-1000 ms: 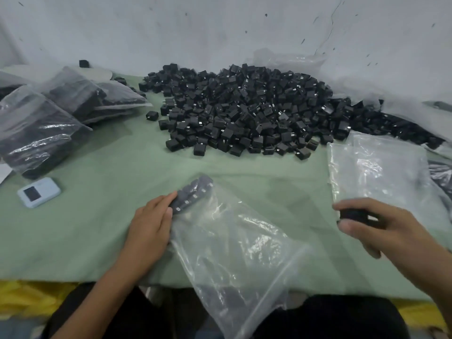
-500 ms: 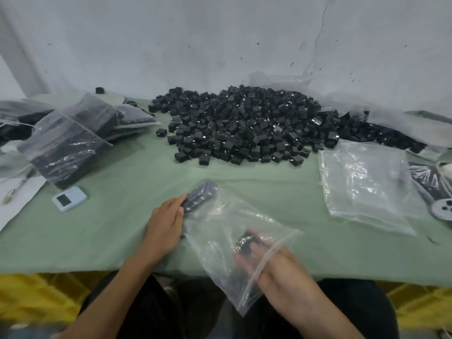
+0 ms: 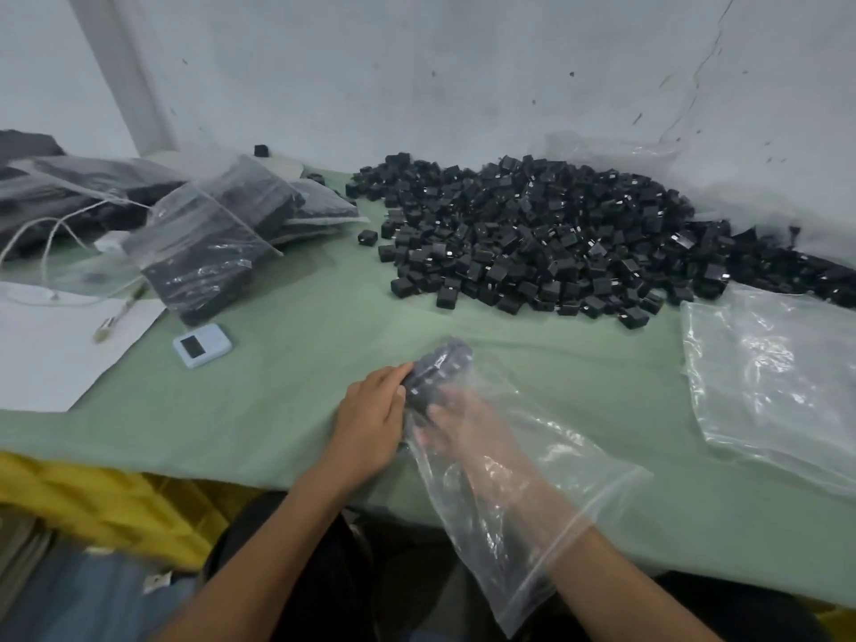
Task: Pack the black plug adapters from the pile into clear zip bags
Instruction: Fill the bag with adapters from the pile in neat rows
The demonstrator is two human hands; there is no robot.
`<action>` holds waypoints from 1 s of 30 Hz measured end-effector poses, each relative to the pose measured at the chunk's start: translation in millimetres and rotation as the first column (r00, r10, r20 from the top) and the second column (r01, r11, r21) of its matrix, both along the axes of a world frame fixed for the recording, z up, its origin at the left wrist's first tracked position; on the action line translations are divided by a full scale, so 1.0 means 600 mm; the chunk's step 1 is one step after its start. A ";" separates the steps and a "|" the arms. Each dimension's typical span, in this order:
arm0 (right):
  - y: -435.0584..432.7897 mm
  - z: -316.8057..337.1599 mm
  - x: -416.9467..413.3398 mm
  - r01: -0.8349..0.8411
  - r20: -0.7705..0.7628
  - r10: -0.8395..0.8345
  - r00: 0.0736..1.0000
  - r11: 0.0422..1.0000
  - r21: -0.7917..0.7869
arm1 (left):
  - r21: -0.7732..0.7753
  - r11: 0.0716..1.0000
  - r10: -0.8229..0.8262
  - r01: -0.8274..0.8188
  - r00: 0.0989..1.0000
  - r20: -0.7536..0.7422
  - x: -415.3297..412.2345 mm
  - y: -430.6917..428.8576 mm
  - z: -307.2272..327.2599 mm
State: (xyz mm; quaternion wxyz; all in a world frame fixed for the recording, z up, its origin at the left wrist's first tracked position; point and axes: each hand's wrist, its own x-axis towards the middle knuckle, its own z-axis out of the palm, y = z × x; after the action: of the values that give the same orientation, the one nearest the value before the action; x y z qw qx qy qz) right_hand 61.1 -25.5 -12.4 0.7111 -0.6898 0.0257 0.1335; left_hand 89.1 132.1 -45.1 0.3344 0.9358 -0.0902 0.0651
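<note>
A big pile of black plug adapters [image 3: 532, 243] lies at the back of the green cloth [image 3: 278, 391]. A clear zip bag [image 3: 532, 507] lies at the near edge, its mouth towards me. A short row of adapters [image 3: 442, 366] sits at its far closed end. My left hand [image 3: 370, 419] grips that end from outside, fingers and thumb round the row through the plastic. My right hand [image 3: 468, 433] is deep inside the bag, its fingertips at the row, pinching a dark adapter, blurred by the plastic.
A stack of empty clear bags [image 3: 778, 377] lies at the right. Filled bags [image 3: 204, 252] are heaped at the left, with a white cable [image 3: 51, 234], white paper [image 3: 51, 354], a pen [image 3: 116, 317] and a small light-blue device [image 3: 202, 345]. Yellow material [image 3: 92, 502] hangs below the table edge.
My right hand went from beside the empty bags into the zip bag with an adapter and has now pushed up to the row. My left hand kept its grip on the bag's end.
</note>
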 end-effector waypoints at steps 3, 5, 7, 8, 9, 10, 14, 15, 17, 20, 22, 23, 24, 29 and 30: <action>0.006 -0.023 0.003 0.025 0.135 0.031 0.990 0.920 -0.391 | -0.011 1.000 0.000 0.000 1.000 0.006 0.002 0.000 -0.001; 0.003 -0.038 0.001 0.026 0.133 0.030 0.991 0.916 -0.401 | -0.016 1.000 -0.001 0.001 1.000 0.005 0.001 0.000 -0.001; 0.004 -0.043 -0.001 0.026 0.146 0.037 0.989 0.913 -0.407 | -0.021 1.000 -0.006 0.006 1.000 0.010 -0.001 0.000 -0.001; 0.002 -0.044 -0.001 0.014 0.145 0.049 0.988 0.915 -0.404 | -0.025 1.000 -0.008 0.009 1.000 0.012 -0.001 0.001 0.000; 0.001 -0.038 -0.003 -0.010 0.151 0.076 0.986 0.917 -0.399 | -0.031 0.999 -0.010 0.010 1.000 0.016 -0.001 0.001 0.000; -0.001 -0.035 -0.001 -0.042 0.161 0.115 0.980 0.915 -0.402 | -0.038 0.999 -0.012 0.012 1.000 0.020 -0.001 0.002 0.000; -0.007 -0.036 0.006 -0.066 0.234 0.206 0.950 0.866 -0.496 | -0.064 0.998 -0.027 0.029 0.999 0.031 0.002 0.003 -0.002; -0.006 -0.036 0.006 -0.062 0.240 0.209 0.948 0.861 -0.505 | -0.084 0.996 -0.026 0.029 0.999 0.031 0.003 0.003 -0.002; -0.005 -0.039 0.002 -0.055 0.222 0.160 0.962 0.907 -0.417 | -0.199 0.980 -0.015 0.010 1.000 -0.022 0.006 0.009 -0.001; -0.006 -0.042 -0.008 -0.023 0.229 0.102 0.968 0.945 -0.325 | -0.327 0.945 -0.036 0.000 0.994 -0.105 0.006 0.022 0.000; -0.007 -0.041 -0.015 -0.049 0.221 0.118 0.968 0.954 -0.296 | -0.273 0.962 -0.046 0.022 0.996 -0.079 0.003 0.026 -0.002; -0.008 -0.039 -0.016 -0.058 0.222 0.128 0.967 0.954 -0.295 | -0.264 0.964 -0.043 0.022 0.996 -0.074 0.002 0.027 -0.002; -0.009 -0.038 -0.016 -0.059 0.229 0.134 0.964 0.949 -0.309 | -0.266 0.964 -0.037 0.016 0.997 -0.073 0.001 0.026 -0.001; -0.005 -0.040 -0.013 -0.024 0.188 0.087 0.978 0.948 -0.316 | -0.249 0.966 0.072 -0.075 0.997 -0.021 -0.007 0.030 -0.005; -0.004 -0.041 -0.014 -0.015 0.180 0.079 0.981 0.942 -0.334 | -0.226 0.969 0.107 -0.104 0.994 0.003 -0.009 0.031 -0.006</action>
State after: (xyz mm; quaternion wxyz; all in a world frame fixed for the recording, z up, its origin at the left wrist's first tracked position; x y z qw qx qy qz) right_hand 53.0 -27.8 -37.1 0.5808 -0.8095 -0.0370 0.0778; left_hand 83.9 150.6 -48.8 0.4340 0.8947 -0.0349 0.0996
